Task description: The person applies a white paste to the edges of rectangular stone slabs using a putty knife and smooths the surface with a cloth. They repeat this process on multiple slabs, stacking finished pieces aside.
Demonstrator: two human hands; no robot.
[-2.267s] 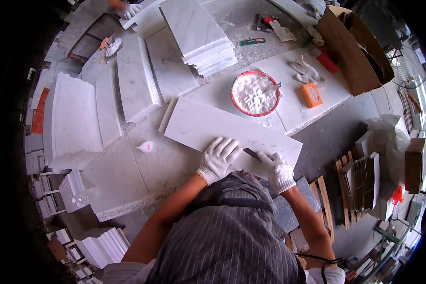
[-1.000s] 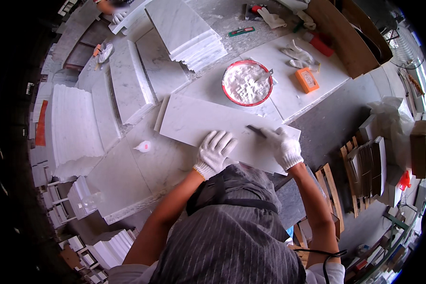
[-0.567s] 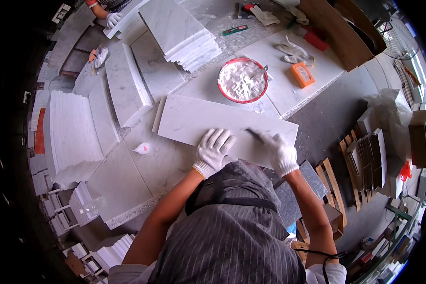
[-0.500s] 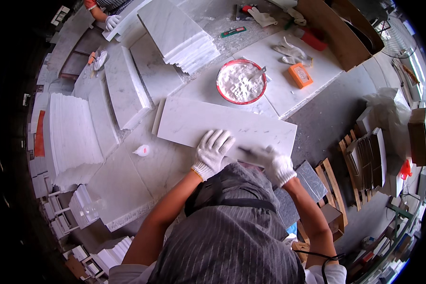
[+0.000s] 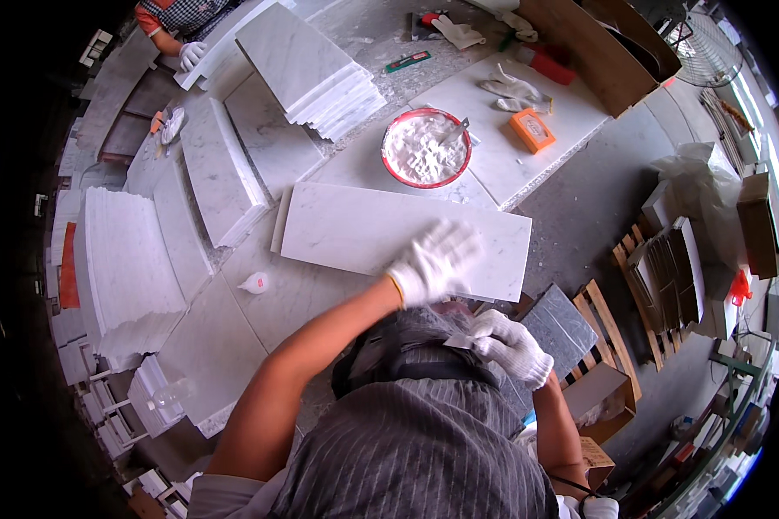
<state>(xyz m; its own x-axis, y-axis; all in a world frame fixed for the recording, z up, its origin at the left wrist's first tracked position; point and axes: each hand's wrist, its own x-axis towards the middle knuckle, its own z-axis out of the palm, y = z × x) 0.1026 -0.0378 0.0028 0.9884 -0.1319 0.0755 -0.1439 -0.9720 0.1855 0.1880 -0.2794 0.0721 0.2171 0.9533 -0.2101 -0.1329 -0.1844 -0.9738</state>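
A pale grey-veined marble slab [image 5: 346,221] lies crosswise in front of me, over another slab whose edge shows at its left end. My left hand [image 5: 437,259], in a white knit glove, is laid out over the slab's right half, fingers stretched and a little blurred. My right hand [image 5: 512,346], gloved too, is closed on a putty knife close to my striped apron; its thin metal blade [image 5: 459,342] points left. Beyond the slab stands a red-rimmed bowl [image 5: 426,186] of white paste [image 5: 417,149], with a metal-bladed tool [image 5: 460,128] stuck in it.
Stacked marble slabs [image 5: 299,65] rise at the far left. An orange box [image 5: 531,130], loose gloves [image 5: 509,88] and a cardboard box [image 5: 580,52] are at the far right. A small white bottle [image 5: 254,283] lies left. Another person's gloved hand [image 5: 192,56] rests on a far slab.
My left hand has slid right across the slab, its fingers now pointing right. My right hand has drawn back off the slab toward my apron with the putty knife.
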